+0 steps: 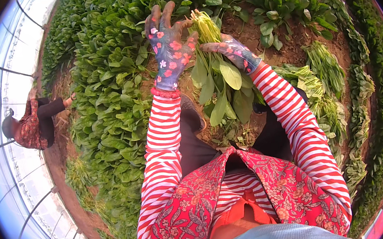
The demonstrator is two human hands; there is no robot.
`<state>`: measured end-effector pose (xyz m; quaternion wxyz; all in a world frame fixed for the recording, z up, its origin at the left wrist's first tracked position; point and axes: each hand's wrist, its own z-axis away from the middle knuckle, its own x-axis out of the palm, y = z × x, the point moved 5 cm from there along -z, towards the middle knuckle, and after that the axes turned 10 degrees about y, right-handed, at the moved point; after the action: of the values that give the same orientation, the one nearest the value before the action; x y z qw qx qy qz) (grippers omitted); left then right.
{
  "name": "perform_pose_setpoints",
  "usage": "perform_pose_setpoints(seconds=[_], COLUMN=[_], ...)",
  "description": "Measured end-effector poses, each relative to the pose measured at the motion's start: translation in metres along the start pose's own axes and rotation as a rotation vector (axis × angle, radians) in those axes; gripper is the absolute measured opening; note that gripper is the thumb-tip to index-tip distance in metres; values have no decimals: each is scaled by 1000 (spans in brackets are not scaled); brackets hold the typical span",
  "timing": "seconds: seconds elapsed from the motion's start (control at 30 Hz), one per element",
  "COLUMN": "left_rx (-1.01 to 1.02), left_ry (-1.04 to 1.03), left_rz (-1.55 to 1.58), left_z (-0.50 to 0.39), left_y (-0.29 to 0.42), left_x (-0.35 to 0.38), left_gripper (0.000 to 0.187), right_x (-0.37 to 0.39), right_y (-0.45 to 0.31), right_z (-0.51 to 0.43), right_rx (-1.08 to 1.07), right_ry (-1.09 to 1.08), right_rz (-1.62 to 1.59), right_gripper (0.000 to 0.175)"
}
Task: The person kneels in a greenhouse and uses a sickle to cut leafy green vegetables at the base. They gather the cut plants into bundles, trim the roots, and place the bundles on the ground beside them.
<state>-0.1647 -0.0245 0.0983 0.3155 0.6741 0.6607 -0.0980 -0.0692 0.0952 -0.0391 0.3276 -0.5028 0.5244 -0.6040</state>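
Note:
A bunch of spinach (223, 69) hangs in front of me, its pale cut stems and pinkish root ends pointing away and its broad leaves drooping towards me. My right hand (233, 51), in a flowered work glove, is closed around the bunch from the right, below the stem ends. At the bunch's left side my left hand (173, 52), in a matching glove, has its fingers spread. Its thumb side is against or very close to the stems; contact is hard to judge. The palm-side fingers of my right hand are hidden behind the leaves.
Dense spinach plants (106, 93) grow ahead and to the left. Harvested bunches (325, 68) lie on the soil at right, beside more leafy rows (382, 94). A person (30, 131) crouches at far left, near the translucent greenhouse wall (12, 88). My shoe (190, 111) is below the hands.

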Motion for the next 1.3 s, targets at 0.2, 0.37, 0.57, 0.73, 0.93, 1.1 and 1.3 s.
perform_pose_setpoints(seconds=[0.2,0.37,0.57,0.73,0.93,1.1,1.3], left_rx=[122,0,-180,-267,-618,-26,40], left_ry=[-76,63,214,263,171,175,64], left_rz=[-204,3,-149,-146,658,101,-61], left_z=[-3,1,13,8,7,-2,-5], left_y=[9,-3,-46,-57,-37,-10,-10], left_x=[-1,4,-16,-13,3,-8,-8], left_gripper=[24,24,30,36,56,19,14], right_x=[-10,-28,15,5,-11,5,-4], right_y=[39,63,-7,-13,-12,-57,-60], right_z=[-22,-21,-7,-4,-9,5,10], right_rx=[263,459,178,23,-23,-53,-154], right_ry=[-248,-163,230,140,386,520,584], right_rz=[-741,-886,-262,-263,435,995,1069], right_gripper=[56,57,51,61,93,94,92])
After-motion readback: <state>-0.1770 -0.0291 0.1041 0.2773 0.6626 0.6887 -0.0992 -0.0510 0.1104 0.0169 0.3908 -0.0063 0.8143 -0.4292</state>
